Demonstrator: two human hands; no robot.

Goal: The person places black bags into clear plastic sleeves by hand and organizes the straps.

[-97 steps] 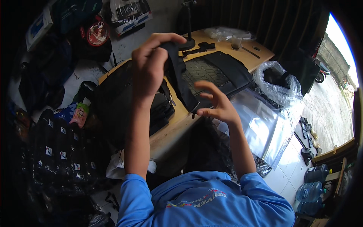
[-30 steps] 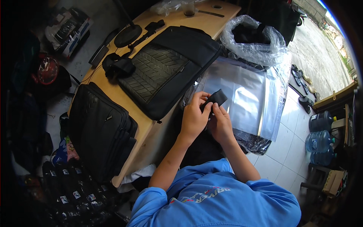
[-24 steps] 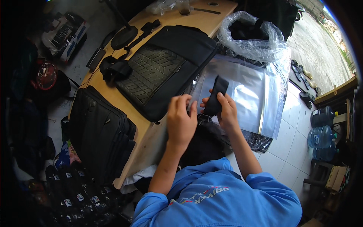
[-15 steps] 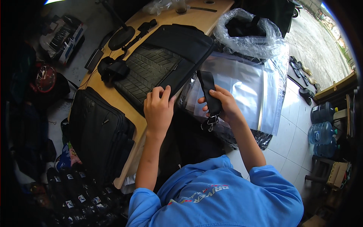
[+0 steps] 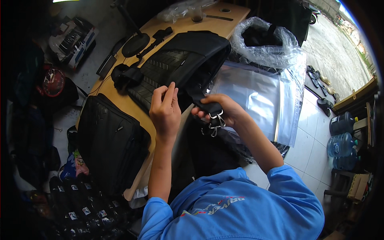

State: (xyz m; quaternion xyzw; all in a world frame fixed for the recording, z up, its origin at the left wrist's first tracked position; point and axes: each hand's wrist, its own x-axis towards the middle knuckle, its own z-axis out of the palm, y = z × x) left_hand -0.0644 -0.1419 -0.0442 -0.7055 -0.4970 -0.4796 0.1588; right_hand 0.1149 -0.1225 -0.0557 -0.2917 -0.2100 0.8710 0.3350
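Note:
A black bag (image 5: 192,43) with a tread-patterned panel lies on the wooden table, its near side gaping. My left hand (image 5: 166,110) is closed at the bag's near edge, fingers pinching the rim of the opening. My right hand (image 5: 226,109) grips a folded black shoulder strap (image 5: 211,107), whose silvery metal clips (image 5: 217,121) dangle from the end by my palm. The strap's far end reaches the mouth of the bag; its tip is lost in the dark there. A second black bag (image 5: 110,140) stands by the table's near left edge.
Clear plastic bags (image 5: 252,90) are stacked right of the table, with a bulky plastic-wrapped item (image 5: 292,52) behind. A black lamp base (image 5: 136,45) and loose black straps (image 5: 126,76) lie on the table (image 5: 110,102). Wrapped black goods (image 5: 80,204) fill the lower left; water jugs (image 5: 340,145) stand far right.
My right hand has brought the strap leftward and down to the bag's near side. The bag's near edge is now lifted and its opening gapes, with my left hand at the rim.

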